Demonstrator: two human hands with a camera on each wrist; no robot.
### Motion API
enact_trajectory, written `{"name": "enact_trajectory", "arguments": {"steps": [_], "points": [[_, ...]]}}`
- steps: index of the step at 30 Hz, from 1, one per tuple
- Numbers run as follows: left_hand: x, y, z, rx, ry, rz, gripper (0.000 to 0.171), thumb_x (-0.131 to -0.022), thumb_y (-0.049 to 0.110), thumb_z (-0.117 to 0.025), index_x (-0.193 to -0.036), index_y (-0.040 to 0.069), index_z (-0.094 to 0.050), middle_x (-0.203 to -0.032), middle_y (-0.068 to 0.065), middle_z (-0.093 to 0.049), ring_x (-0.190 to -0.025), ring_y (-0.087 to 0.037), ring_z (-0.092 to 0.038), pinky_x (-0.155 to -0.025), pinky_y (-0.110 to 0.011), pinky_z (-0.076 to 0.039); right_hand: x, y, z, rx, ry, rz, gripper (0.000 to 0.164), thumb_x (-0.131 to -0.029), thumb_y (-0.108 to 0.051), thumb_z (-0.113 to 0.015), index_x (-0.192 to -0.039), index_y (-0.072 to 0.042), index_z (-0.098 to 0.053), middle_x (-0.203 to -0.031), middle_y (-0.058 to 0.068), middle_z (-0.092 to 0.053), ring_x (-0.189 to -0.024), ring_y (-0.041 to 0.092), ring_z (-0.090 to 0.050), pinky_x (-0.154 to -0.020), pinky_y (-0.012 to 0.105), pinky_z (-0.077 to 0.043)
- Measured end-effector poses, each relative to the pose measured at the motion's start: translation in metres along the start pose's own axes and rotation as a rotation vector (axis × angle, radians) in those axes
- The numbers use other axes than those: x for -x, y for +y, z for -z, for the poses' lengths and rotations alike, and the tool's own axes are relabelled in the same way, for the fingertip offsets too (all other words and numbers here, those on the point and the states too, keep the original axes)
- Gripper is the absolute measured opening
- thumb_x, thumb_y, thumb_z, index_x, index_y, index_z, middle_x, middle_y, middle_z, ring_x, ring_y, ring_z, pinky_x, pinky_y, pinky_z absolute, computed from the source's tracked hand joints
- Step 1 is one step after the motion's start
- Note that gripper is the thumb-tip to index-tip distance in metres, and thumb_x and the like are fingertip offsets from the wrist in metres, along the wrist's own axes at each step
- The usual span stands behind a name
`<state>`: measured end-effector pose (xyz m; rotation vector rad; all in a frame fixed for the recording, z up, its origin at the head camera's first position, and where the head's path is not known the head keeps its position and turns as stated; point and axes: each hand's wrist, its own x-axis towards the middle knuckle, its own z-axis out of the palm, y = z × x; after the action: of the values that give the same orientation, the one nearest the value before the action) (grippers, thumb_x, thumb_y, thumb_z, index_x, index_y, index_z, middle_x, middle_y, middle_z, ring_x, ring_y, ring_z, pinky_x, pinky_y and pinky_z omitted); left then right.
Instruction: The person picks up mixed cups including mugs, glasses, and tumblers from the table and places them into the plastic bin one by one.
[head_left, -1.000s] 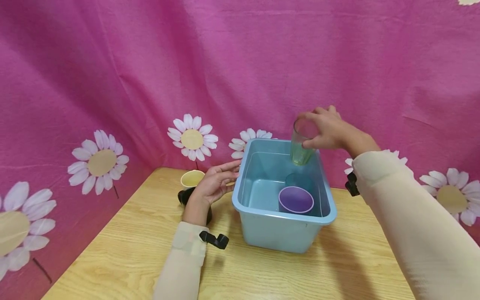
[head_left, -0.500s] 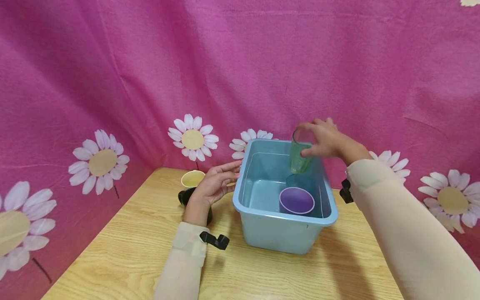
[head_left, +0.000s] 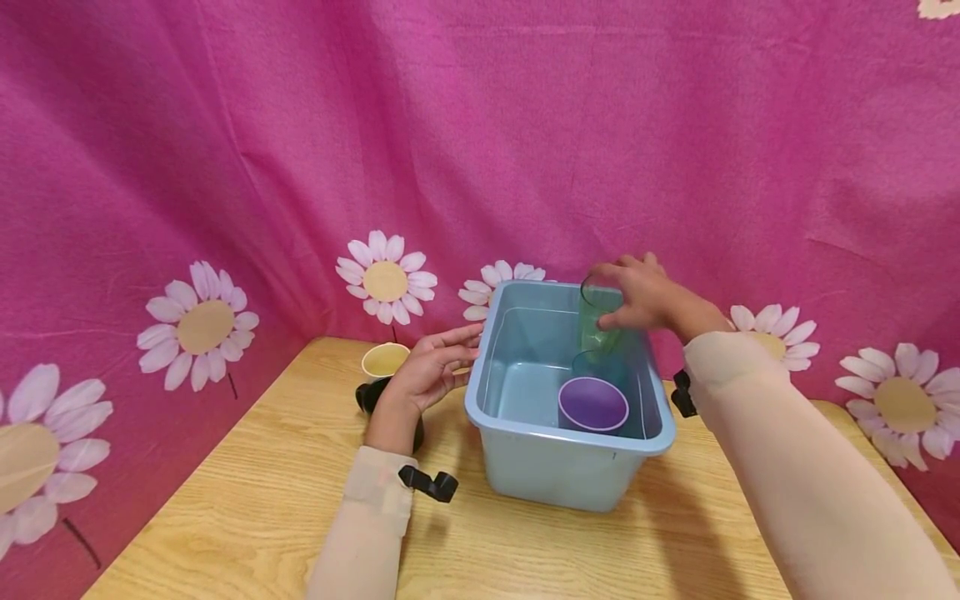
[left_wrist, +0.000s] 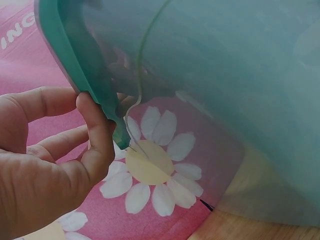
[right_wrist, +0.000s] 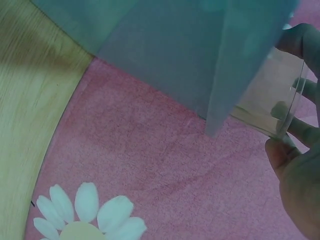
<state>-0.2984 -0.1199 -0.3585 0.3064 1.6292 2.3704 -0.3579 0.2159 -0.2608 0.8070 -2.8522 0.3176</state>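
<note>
In the head view my right hand (head_left: 637,292) grips a clear, green-tinted drinking glass (head_left: 592,337) near its rim. The glass is upright, its lower part inside the blue plastic tub (head_left: 551,462) at the far right corner. In the right wrist view the drinking glass (right_wrist: 272,90) shows between thumb and fingers, partly behind the tub wall (right_wrist: 160,65). At the tub's left rim, my left hand (head_left: 431,367) holds the edge with its fingertips; the left wrist view shows its bent fingers on the rim (left_wrist: 82,70). A purple cup (head_left: 592,404) stands inside the tub.
Behind the purple cup a see-through round rim (head_left: 596,362) shows in the tub. Left of the tub stand a yellow cup (head_left: 384,360) and a black object (head_left: 369,394), partly hidden by the left wrist. The wooden table (head_left: 247,492) meets a pink flowered cloth (head_left: 450,150).
My right hand has moved down and slightly left, lowering the drinking glass deeper into the tub. The left hand and the tub have stayed almost in place.
</note>
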Motion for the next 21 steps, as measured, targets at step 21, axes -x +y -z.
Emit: {"name": "enact_trajectory", "arguments": {"steps": [21], "points": [[-0.001,0.001,0.000,-0.008,0.010,0.003,0.050,-0.098,-0.003,-0.058,-0.147,0.002,-0.054,-0.135,-0.017,-0.064,-0.097,-0.018,-0.070,-0.084,-0.034,-0.060,-0.001,0.007,-0.017,0.010,-0.007,0.015,0.077,-0.075,-0.027,-0.085,-0.144,-0.006,-0.056,-0.133,0.028,-0.054,-0.114,0.046,-0.041,-0.092,0.060,-0.035]]}}
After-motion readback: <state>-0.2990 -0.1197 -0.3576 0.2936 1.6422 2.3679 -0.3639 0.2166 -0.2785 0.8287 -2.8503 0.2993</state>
